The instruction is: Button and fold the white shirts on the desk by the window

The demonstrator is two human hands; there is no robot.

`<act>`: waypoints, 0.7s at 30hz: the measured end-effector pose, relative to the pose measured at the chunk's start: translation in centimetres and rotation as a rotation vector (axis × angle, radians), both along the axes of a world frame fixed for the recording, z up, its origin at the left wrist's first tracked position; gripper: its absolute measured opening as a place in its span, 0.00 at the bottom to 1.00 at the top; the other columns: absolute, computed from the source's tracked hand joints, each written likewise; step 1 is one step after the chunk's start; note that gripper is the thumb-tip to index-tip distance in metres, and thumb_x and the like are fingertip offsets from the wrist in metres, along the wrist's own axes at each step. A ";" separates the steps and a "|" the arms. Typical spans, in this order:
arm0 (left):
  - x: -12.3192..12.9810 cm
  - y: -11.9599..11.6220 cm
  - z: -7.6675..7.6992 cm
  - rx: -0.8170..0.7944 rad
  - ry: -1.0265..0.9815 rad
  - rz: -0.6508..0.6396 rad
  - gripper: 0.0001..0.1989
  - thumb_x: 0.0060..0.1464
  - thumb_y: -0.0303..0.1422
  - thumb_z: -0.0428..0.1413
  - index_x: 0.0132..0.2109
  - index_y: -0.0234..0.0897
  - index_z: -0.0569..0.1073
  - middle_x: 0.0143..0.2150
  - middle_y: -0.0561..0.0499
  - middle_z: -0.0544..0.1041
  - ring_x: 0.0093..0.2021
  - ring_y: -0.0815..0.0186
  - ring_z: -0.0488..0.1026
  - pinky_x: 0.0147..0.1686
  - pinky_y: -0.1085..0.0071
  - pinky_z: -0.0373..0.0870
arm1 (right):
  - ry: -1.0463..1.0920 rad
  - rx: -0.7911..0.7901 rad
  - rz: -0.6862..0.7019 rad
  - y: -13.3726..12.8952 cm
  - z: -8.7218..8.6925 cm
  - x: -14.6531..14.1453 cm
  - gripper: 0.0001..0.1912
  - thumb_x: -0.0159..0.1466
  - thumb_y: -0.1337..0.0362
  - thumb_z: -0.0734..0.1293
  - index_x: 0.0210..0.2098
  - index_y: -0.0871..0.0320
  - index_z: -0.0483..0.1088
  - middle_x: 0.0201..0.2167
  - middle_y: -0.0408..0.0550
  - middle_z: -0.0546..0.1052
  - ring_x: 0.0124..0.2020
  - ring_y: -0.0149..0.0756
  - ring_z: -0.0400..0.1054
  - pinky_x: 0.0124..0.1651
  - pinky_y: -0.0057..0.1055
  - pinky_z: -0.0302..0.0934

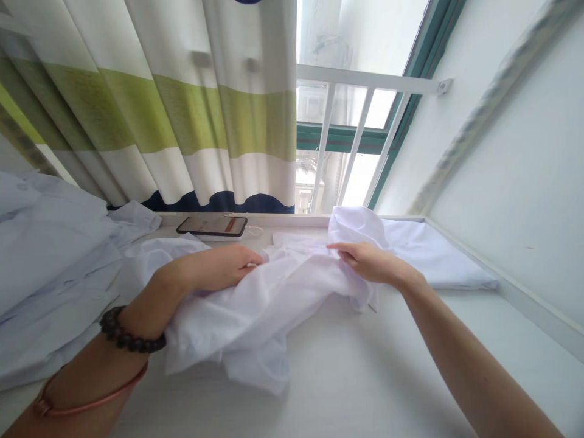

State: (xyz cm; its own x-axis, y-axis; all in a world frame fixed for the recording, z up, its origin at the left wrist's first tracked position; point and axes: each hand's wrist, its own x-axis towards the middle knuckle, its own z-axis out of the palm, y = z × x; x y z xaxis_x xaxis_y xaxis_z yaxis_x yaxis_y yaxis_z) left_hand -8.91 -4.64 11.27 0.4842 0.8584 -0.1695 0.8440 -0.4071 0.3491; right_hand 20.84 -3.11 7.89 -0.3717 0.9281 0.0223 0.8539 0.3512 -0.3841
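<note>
A crumpled white garment [274,286] of thin cloth lies across the white surface in front of me, its loose part spread toward me; whether it is a shirt or a coat I cannot tell. My left hand [223,267] is closed on its left side, thumb and fingers pinching the cloth. At the right end, my right hand [365,260] grips the cloth between thumb and bent fingers, its index finger stretched out to the left. A bunched fold stands up just behind the right hand. Dark beads and a reddish band circle my left arm.
White clothes [50,255] are heaped at the left. A folded white cloth [433,252] lies at the back right, by the wall. A phone [212,225] with a white cable rests at the back edge, below a striped curtain [182,115]. White rails [356,146] cross the window.
</note>
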 end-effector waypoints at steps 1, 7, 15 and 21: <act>0.2 -0.3 0.0 -0.140 0.034 -0.022 0.18 0.56 0.43 0.49 0.48 0.45 0.76 0.26 0.53 0.78 0.27 0.61 0.74 0.32 0.70 0.67 | -0.018 -0.091 0.017 -0.1 -0.2 0.2 0.21 0.64 0.65 0.57 0.52 0.48 0.73 0.38 0.48 0.81 0.38 0.44 0.75 0.41 0.38 0.67; 0.7 -0.2 -1.3 -0.128 0.166 0.118 0.24 0.54 0.54 0.46 0.38 0.40 0.75 0.32 0.47 0.79 0.30 0.59 0.74 0.29 0.68 0.64 | -0.117 -0.116 -0.027 -1.5 -0.6 -0.8 0.18 0.65 0.60 0.59 0.51 0.55 0.72 0.31 0.52 0.81 0.32 0.45 0.76 0.37 0.38 0.67; 0.6 1.5 -3.8 -0.194 0.089 -0.077 0.21 0.49 0.50 0.54 0.43 0.40 0.74 0.44 0.47 0.79 0.41 0.56 0.74 0.39 0.67 0.66 | -0.113 -0.032 0.095 0.0 -4.7 -3.0 0.36 0.66 0.54 0.59 0.69 0.61 0.47 0.65 0.61 0.60 0.62 0.52 0.59 0.57 0.43 0.58; 1.2 1.0 -1.8 0.239 -0.173 0.039 0.16 0.58 0.45 0.46 0.38 0.38 0.70 0.32 0.51 0.75 0.33 0.62 0.71 0.35 0.69 0.65 | -0.064 0.088 0.054 0.0 -2.3 -2.3 0.11 0.65 0.61 0.60 0.36 0.57 0.73 0.36 0.52 0.77 0.39 0.43 0.70 0.42 0.34 0.59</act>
State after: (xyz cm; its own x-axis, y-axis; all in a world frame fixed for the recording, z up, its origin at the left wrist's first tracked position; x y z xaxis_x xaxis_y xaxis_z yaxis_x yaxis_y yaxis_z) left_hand -7.66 -3.68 9.48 0.4537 0.8827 0.1222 0.7971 -0.4633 0.3873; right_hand 18.58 -3.10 5.64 -0.4244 0.9022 0.0774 0.8547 0.4274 -0.2947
